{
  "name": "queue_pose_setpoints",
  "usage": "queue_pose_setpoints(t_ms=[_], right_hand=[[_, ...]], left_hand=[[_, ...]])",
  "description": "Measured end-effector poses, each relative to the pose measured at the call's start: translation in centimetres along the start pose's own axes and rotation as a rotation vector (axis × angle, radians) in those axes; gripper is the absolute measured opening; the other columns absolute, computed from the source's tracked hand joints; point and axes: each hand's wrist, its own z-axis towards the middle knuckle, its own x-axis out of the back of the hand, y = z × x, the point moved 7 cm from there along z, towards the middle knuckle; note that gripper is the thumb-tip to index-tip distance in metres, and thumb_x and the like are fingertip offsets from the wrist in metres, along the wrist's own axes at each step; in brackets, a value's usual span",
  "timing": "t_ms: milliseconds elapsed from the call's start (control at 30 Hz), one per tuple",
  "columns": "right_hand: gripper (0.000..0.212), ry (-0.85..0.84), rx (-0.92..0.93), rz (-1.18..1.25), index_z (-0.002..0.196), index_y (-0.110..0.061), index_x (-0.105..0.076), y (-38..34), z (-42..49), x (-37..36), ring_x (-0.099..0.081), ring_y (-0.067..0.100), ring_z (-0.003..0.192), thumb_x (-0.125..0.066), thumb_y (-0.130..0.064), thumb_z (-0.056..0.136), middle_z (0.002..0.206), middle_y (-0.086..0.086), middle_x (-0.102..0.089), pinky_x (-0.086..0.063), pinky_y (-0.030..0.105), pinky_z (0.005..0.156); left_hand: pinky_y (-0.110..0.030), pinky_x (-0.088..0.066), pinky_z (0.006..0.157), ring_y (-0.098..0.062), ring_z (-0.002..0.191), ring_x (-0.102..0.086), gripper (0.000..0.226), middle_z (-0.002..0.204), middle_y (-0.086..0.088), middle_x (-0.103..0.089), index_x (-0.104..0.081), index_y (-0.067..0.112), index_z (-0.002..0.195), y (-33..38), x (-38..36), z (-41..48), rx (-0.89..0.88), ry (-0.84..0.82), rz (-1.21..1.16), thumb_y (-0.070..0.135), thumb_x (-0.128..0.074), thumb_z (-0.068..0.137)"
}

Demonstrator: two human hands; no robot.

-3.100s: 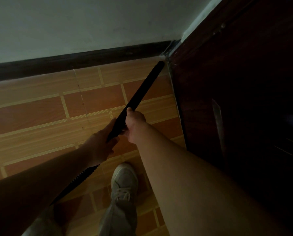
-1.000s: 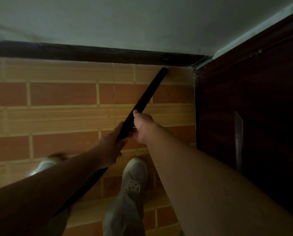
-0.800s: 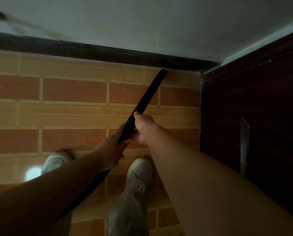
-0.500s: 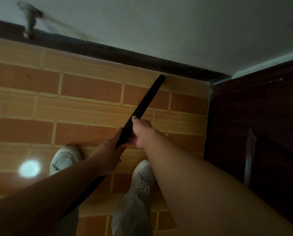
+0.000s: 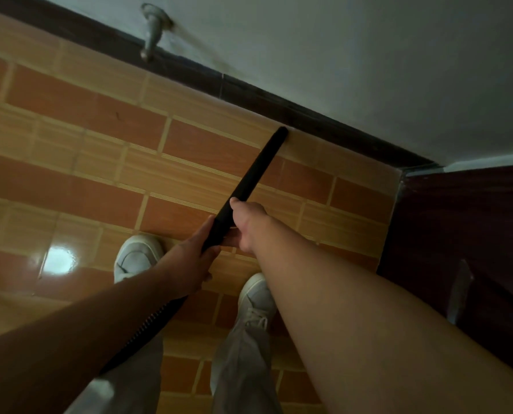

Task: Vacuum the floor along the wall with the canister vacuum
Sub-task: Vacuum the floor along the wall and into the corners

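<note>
A black vacuum wand (image 5: 258, 165) slants from my hands up to the dark baseboard (image 5: 323, 121), its tip touching the orange tiled floor (image 5: 100, 162) right where floor meets wall. My right hand (image 5: 246, 222) grips the wand higher up. My left hand (image 5: 189, 258) holds it just below, fingers wrapped round the tube. A ribbed black hose (image 5: 147, 324) runs back from my left hand under my forearm. The canister is out of view.
A white wall (image 5: 368, 55) rises above the baseboard. A small metal fitting (image 5: 153, 31) sticks out of the wall at the upper left. A dark wooden door (image 5: 464, 234) closes the corner on the right. My two white shoes (image 5: 135, 255) stand on the tiles.
The wand tip has slid left along the baseboard, away from the corner by the door. The view has swung left, my left foot has stepped in and the wall fitting has appeared.
</note>
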Motion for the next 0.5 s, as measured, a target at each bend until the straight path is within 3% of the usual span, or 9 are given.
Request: queue_pose_setpoints(t_ms=[100, 200, 500], right_hand=[[0.033, -0.004, -0.005, -0.04, 0.125, -0.007, -0.057, -0.1, -0.4, -1.1, -0.069, 0.037, 0.103, -0.051, -0.035, 0.107, 0.116, 0.015, -0.068, -0.063, 0.048, 0.063], [0.028, 0.014, 0.01, -0.094, 0.123, -0.01, -0.058, -0.5, -0.5, -2.0, -0.067, 0.037, 0.104, -0.053, -0.031, 0.106, 0.117, 0.015, -0.066, -0.063, 0.056, 0.076], [0.023, 0.043, 0.069, -0.19, 0.127, -0.01, -0.054, -2.4, -0.9, -5.5, -0.066, 0.039, 0.109, -0.053, -0.019, 0.107, 0.119, 0.015, -0.064, -0.061, 0.061, 0.079]], left_hand=[[-0.043, -0.062, 0.058, -0.021, 0.077, -0.074, 0.071, 0.102, -0.003, -0.066, 0.001, 0.051, 0.156, -0.8, 0.8, -0.5, 0.017, -0.004, -0.025, 0.033, -0.046, 0.106], [-0.043, -0.062, 0.057, -0.024, 0.077, -0.074, 0.071, 0.102, -0.008, -0.067, 0.001, 0.053, 0.155, -1.4, 1.3, -0.9, 0.029, -0.006, -0.072, 0.033, -0.046, 0.106], [-0.033, -0.06, 0.052, -0.021, 0.075, -0.073, 0.069, 0.1, 0.002, -0.062, -0.002, 0.052, 0.155, -3.0, 3.7, -1.3, 0.022, 0.063, -0.161, 0.032, -0.046, 0.106]])
